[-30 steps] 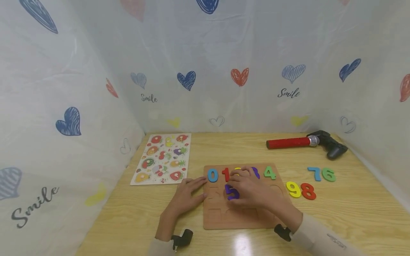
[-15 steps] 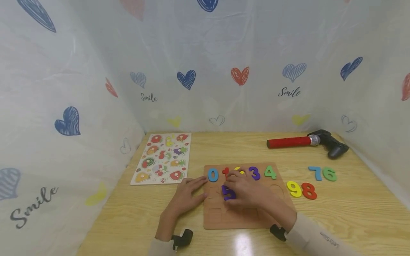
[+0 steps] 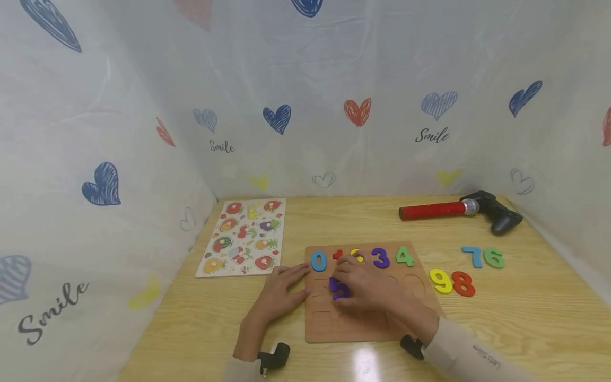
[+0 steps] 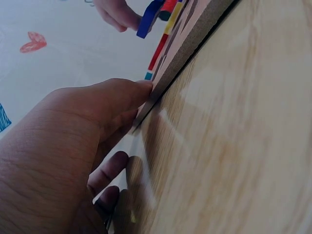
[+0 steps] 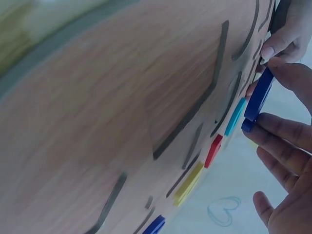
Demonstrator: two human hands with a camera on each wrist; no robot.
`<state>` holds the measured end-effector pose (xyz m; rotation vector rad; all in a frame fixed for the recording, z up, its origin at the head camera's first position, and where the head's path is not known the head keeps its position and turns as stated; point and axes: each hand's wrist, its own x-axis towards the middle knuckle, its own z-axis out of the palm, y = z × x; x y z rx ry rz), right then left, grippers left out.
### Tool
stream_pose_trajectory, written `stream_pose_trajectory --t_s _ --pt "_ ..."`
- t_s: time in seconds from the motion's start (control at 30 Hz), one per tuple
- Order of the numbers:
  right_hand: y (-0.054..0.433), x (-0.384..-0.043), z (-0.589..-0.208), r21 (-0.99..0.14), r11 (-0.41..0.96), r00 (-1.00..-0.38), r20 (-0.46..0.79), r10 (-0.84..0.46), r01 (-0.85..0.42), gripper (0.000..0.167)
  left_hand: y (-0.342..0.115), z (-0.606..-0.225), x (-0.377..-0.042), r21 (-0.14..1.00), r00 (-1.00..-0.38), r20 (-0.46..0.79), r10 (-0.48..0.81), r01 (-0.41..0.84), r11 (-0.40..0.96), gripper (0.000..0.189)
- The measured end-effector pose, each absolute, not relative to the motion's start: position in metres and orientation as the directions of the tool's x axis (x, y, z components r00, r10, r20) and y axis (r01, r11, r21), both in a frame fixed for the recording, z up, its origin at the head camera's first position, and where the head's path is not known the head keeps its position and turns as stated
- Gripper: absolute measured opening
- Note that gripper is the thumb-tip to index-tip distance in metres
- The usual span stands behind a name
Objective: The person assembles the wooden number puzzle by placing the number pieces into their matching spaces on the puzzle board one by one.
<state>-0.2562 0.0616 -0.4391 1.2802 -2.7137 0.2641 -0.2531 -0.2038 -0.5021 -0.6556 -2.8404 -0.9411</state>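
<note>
My right hand (image 3: 365,286) pinches a purple number 5 puzzle piece (image 3: 339,288) between thumb and fingers. In the right wrist view the piece (image 5: 258,95) is edge-on, looks dark blue and is held off the board. Below it lies a wooden number puzzle board (image 3: 343,334) with cut-out recesses. Along its top row sit a blue 0 (image 3: 319,261), a partly covered red 1 (image 3: 337,254), a yellow piece (image 3: 356,255) mostly hidden by the hand, a purple 3 (image 3: 381,258) and a green 4 (image 3: 404,256). My left hand (image 3: 281,294) touches the board's left edge with thumb and extended fingers.
Right of the board lie a yellow 9 (image 3: 441,281), a red 8 (image 3: 463,284), a blue 7 (image 3: 473,257) and a green 6 (image 3: 494,258). A fruit puzzle board (image 3: 258,260) is at left. Behind, a red cylinder (image 3: 431,210) touches a black game controller (image 3: 498,215).
My right hand has shifted slightly left with the purple 5, uncovering the 3 and covering more of the 1. The left hand stays at the board's edge.
</note>
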Motion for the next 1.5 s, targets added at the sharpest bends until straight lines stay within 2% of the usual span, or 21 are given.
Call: stream_pose_trajectory --t_s 0.17,0.4,0.73,0.87,1.37,1.5 --pt "0.055 -0.256 -0.440 -0.113 0.643 -0.652 0.188 -0.735 -0.758 0.046 -0.205 -0.503 -0.253 0.547 -0.903 0.209 0.374 0.425 0.721 0.051" --pt "0.049 -0.258 -0.440 -0.091 0.641 -0.645 0.193 -0.740 -0.763 0.046 -0.205 -0.502 -0.254 0.558 -0.892 0.225 0.393 0.448 0.699 0.051" --pt "0.040 -0.261 -0.442 -0.181 0.603 -0.629 0.217 -0.746 -0.777 0.044 -0.205 -0.500 -0.254 0.536 -0.883 0.222 0.413 0.465 0.705 0.051" --pt "0.035 -0.262 -0.442 -0.194 0.617 -0.646 0.191 -0.739 -0.763 0.044 -0.205 -0.501 -0.254 0.538 -0.889 0.222 0.401 0.455 0.710 0.051" --pt "0.022 -0.262 -0.449 -0.170 0.626 -0.649 0.180 -0.740 -0.761 0.037 -0.205 -0.499 -0.252 0.549 -0.883 0.224 0.412 0.464 0.695 0.052" --pt "0.021 -0.261 -0.450 -0.169 0.633 -0.655 0.177 -0.735 -0.756 0.041 -0.205 -0.499 -0.252 0.557 -0.882 0.228 0.412 0.465 0.688 0.053"
